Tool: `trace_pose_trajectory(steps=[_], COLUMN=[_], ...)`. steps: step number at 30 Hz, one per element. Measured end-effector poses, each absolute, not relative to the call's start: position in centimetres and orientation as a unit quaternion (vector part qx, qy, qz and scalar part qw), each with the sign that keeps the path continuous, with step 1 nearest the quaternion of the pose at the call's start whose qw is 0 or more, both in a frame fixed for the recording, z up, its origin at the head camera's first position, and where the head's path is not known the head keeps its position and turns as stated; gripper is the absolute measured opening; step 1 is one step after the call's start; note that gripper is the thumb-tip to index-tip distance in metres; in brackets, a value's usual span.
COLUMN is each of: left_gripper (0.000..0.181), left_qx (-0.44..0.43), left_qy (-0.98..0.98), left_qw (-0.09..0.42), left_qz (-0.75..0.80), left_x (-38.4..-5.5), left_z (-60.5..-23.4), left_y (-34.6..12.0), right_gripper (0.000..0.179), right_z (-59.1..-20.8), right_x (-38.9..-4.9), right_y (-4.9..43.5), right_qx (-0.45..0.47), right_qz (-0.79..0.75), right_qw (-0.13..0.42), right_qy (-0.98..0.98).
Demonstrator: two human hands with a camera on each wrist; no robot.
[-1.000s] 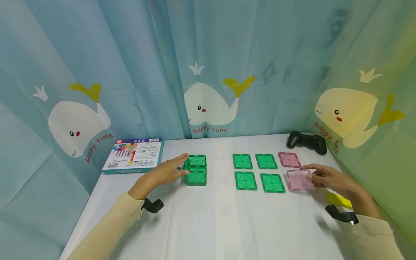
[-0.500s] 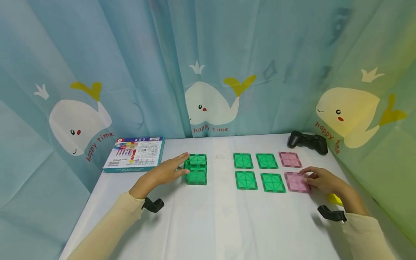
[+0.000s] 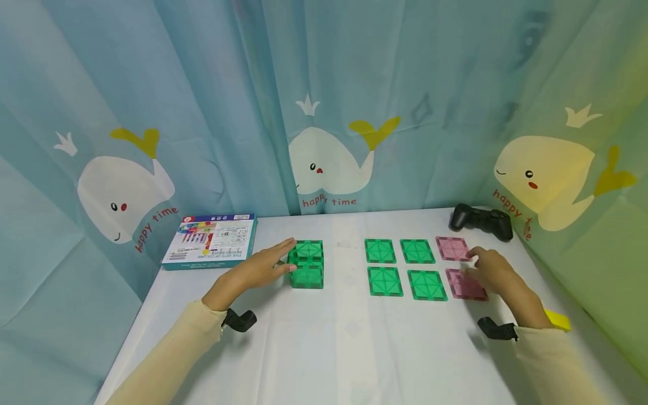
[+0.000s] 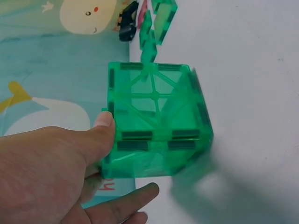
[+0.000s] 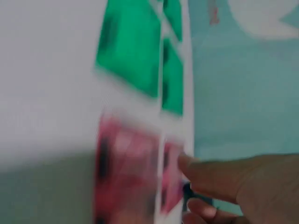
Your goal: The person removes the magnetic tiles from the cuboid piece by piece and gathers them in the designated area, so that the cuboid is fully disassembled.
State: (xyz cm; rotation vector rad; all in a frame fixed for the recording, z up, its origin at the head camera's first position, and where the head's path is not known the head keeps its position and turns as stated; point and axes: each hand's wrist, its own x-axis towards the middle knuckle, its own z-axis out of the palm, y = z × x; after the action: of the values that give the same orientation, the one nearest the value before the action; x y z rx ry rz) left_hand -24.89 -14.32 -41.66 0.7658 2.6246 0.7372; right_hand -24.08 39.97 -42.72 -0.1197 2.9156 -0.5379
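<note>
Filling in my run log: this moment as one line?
left hand: touches green box | right hand: by pink tiles, contact unclear | green tiles: four, flat on table

Green cube [image 3: 307, 277]; right of it, four ray-patterned green tiles [image 3: 385, 281] and two pink tiles [image 3: 452, 248]; behind it, blue whale-print curtain [image 3: 202, 84].

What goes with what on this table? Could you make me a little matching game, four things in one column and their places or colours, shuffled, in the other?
1. Pink tiles
2. Game controller
3. Green block
4. Flat box

A. At the fingertips of the left hand
B. Printed, back left
C. Black, back right
D. Nearest the right hand

Pairs: 1-D; 2-C; 3-A; 4-B
</note>
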Motion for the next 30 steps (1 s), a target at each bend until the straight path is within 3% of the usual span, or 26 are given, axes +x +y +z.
trace_pose_trajectory(steps=[11,18,21,26,30], left_gripper=[0.071,0.067,0.066,0.066,0.065], left_qx=[0.276,0.284,0.282,0.278,0.278], left_qy=[0.912,0.911,0.912,0.913,0.917], left_qw=[0.168,0.172,0.173,0.175,0.167], left_qz=[0.254,0.245,0.242,0.241,0.234], left_x=[-25.0,-25.1,-25.1,-24.9,-24.8], left_z=[-41.5,-41.6,-41.7,-41.7,-41.6], left_y=[-14.2,-14.3,-14.3,-14.3,-14.3], right_gripper=[0.029,0.056,0.059,0.045,0.039], right_z=[-43.0,-43.4,-44.0,-44.9,-45.1], right_x=[-23.7,-22.9,-22.8,-22.7,-22.7], right_y=[25.6,17.4,15.1,12.6,11.4], right_qx=[-0.227,-0.344,-0.390,-0.422,-0.418], right_qz=[-0.226,-0.218,-0.179,-0.094,-0.082], right_qw=[0.008,0.022,-0.022,-0.121,-0.138], right_qy=[0.947,0.913,0.903,0.894,0.894])
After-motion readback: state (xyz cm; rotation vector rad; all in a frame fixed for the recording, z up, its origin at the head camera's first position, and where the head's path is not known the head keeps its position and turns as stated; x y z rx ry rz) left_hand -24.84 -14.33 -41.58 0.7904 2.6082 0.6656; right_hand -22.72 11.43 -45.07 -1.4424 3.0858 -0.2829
